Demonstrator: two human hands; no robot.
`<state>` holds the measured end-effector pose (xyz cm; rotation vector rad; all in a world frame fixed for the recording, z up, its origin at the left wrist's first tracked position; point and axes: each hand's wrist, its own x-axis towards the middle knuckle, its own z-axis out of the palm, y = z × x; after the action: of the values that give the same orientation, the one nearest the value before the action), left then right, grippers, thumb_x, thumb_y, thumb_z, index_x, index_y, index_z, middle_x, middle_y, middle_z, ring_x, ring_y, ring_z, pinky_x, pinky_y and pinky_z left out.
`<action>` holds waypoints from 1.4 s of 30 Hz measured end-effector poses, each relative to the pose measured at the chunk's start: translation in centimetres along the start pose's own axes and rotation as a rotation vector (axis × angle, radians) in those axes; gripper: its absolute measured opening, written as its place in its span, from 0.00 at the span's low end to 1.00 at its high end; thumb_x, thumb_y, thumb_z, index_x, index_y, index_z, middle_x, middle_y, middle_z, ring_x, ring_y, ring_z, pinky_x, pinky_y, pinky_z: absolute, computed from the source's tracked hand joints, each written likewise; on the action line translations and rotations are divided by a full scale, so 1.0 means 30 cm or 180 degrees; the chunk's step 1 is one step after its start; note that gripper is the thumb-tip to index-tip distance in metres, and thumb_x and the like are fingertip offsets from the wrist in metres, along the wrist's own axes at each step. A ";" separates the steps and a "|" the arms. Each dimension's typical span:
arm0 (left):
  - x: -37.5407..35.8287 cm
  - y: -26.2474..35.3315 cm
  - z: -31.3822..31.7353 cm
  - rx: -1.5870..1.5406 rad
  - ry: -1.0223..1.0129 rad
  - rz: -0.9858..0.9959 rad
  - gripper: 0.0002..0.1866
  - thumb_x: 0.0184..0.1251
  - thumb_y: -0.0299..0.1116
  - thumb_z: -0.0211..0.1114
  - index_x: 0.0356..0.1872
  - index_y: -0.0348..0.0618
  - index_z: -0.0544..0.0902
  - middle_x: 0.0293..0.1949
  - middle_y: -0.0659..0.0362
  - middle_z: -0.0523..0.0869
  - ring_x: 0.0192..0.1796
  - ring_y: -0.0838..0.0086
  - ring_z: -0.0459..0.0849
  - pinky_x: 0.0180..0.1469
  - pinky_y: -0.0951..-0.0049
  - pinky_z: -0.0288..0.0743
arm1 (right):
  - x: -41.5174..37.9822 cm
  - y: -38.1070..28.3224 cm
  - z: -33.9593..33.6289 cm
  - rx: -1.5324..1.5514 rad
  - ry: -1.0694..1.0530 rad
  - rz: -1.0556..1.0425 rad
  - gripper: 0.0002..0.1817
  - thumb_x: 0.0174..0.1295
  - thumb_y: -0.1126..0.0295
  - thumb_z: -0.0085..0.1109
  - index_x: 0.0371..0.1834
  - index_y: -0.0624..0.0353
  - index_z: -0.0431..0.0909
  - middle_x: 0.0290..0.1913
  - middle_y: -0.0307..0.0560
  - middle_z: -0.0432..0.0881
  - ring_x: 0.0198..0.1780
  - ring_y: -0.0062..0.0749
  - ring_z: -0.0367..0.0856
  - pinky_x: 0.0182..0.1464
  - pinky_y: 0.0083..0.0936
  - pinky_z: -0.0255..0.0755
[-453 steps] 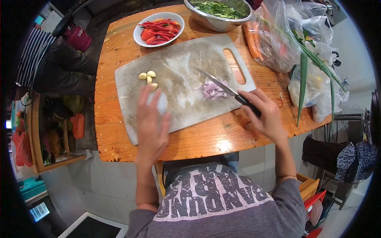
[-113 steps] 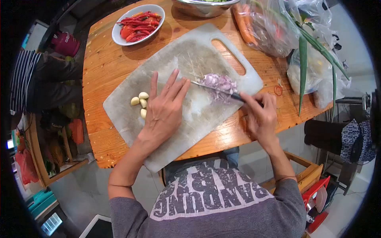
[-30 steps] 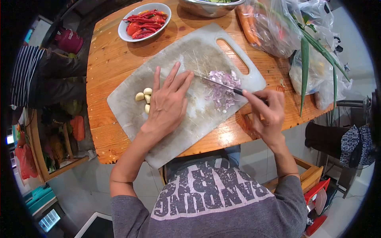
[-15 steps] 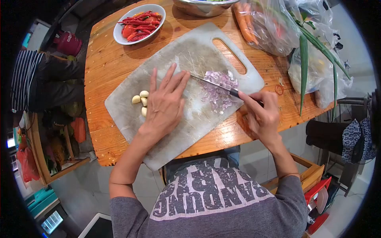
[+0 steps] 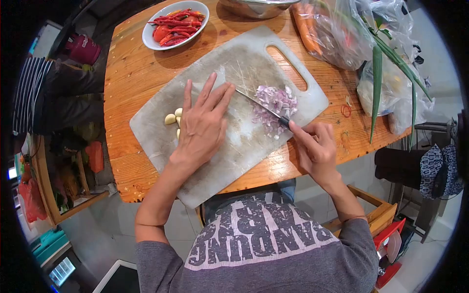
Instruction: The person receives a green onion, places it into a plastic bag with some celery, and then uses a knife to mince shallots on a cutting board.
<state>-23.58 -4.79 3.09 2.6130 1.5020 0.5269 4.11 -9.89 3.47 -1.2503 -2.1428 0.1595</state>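
head view: the right hand (image 5: 316,150) is closed around a thin black-handled steel knife (image 5: 260,104), whose blade points to ten o'clock across finely chopped purple-white pieces (image 5: 279,100), at three o'clock on the worn grey-white plastic cutting board (image 5: 229,163). the left hand (image 5: 201,126) is spread, palm down, with fingertips at the blade's tip; whether they touch it, i cannot tell. pale peeled garlic cloves (image 5: 170,119), partly hidden, lie at its nine o'clock.

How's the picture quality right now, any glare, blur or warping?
Head view: bright glare on the wooden table, just off the near edge of the cutting board; head view: strong wide-angle bending, with dark curved borders left and right; head view: no obvious motion blur on the knife.
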 end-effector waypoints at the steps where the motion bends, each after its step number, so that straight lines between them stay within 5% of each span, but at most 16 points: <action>1: 0.007 0.000 0.001 -0.0020 -0.0016 -0.0001 0.36 0.57 0.21 0.60 0.73 0.38 0.72 0.70 0.55 0.76 0.82 0.58 0.60 0.83 0.40 0.39 | 0.002 -0.003 -0.010 -0.0104 0.0070 -0.0108 0.31 0.45 0.85 0.69 0.58 0.56 0.88 0.35 0.44 0.78 0.37 0.39 0.72 0.40 0.32 0.69; 20: -0.015 0.005 0.009 -0.0008 -0.0200 -0.0055 0.39 0.52 0.17 0.57 0.73 0.38 0.72 0.72 0.54 0.75 0.83 0.58 0.58 0.84 0.39 0.37 | 0.019 0.036 -0.004 0.0110 -0.0018 0.0049 0.25 0.51 0.83 0.69 0.56 0.58 0.88 0.36 0.46 0.78 0.38 0.41 0.74 0.41 0.34 0.71; 30: 0.001 0.022 0.012 0.0111 0.0113 -0.0125 0.34 0.57 0.18 0.59 0.70 0.36 0.76 0.68 0.55 0.78 0.82 0.59 0.61 0.82 0.38 0.43 | 0.048 0.072 -0.008 -0.0135 0.0071 -0.0117 0.28 0.46 0.85 0.67 0.55 0.56 0.88 0.37 0.45 0.80 0.39 0.41 0.75 0.42 0.35 0.70; 42: 0.009 0.013 0.007 0.0126 -0.0166 -0.0141 0.41 0.55 0.18 0.56 0.77 0.39 0.68 0.74 0.54 0.71 0.84 0.57 0.54 0.84 0.40 0.37 | 0.059 0.076 -0.015 -0.0092 0.0030 -0.0065 0.27 0.49 0.84 0.67 0.56 0.54 0.89 0.37 0.46 0.79 0.40 0.41 0.75 0.43 0.36 0.69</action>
<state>-23.05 -4.74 3.05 2.5945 1.5661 0.4262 5.46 -7.30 3.71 -1.2427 -2.1562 0.1143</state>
